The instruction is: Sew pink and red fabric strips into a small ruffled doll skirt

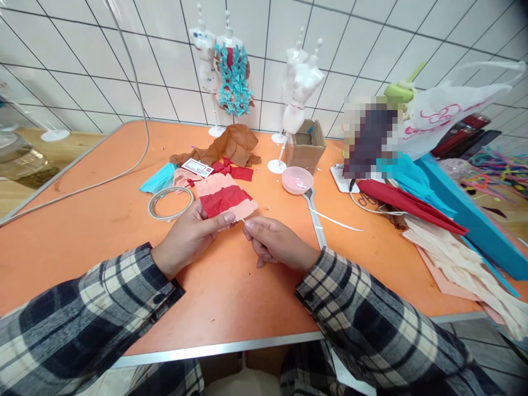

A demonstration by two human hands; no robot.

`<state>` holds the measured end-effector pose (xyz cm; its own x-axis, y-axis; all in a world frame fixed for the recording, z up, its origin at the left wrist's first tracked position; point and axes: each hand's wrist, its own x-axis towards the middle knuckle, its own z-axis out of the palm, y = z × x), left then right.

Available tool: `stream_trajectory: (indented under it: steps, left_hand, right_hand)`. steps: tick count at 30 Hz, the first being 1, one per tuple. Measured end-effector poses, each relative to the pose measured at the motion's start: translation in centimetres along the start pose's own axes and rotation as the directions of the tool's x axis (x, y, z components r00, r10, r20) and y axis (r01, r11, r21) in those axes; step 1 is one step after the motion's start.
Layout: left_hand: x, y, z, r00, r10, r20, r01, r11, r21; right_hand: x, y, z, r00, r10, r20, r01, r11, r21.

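Thumb and fingers of your left hand (187, 236) are closed on the striped piece (225, 201), thumb on top of its near edge, while your right hand (274, 239) pinches a thin white stick (243, 221) right at that same edge. The piece is in front of you, over the middle of the orange table (235, 308), its far end close to a white card (197, 168); whether that end touches anything cannot be told. Going by how your hands meet, the step in hand looks like fine work along the edge with the stick, though your fingers partly hide the contact. Your next move would seem to call for a steady left pinch and light pressure from the right, since so soft a sheet could crease or tear. It looks like crepe paper, finely wrinkled and roughly rectangular, a broad red band between pale pink ones. Beyond it lies a crumpled brown sheet (239, 144), matte and deeply folded. Your tape roll (152, 208) makes a smooth ring just beside your left hand; the shallow pink bowl (289, 186) stands near a stiff cardboard box (303, 155). Behind, one small dress form (233, 77) wears puckered turquoise ruffles, against the bare gloss of a white form (303, 82).
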<state>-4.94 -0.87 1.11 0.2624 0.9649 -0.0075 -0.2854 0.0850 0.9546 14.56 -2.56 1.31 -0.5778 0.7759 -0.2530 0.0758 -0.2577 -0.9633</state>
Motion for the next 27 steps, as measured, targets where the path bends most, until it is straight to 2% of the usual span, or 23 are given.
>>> stream_trajectory:
  steps: [17, 27]
  left_hand:
    - [0.01, -0.05, -0.38, 0.995, 0.002, 0.103, -0.004, 1.0, 0.019]
    - [-0.07, -0.09, -0.32, 0.993, 0.003, 0.115, -0.002, 1.0, -0.008]
  right_hand:
    - [-0.1, -0.31, 0.09, 0.999, 0.011, 0.036, -0.011, 1.0, 0.003]
    - [-0.11, -0.11, -0.03, 0.999, 0.004, 0.043, -0.004, 1.0, 0.008]
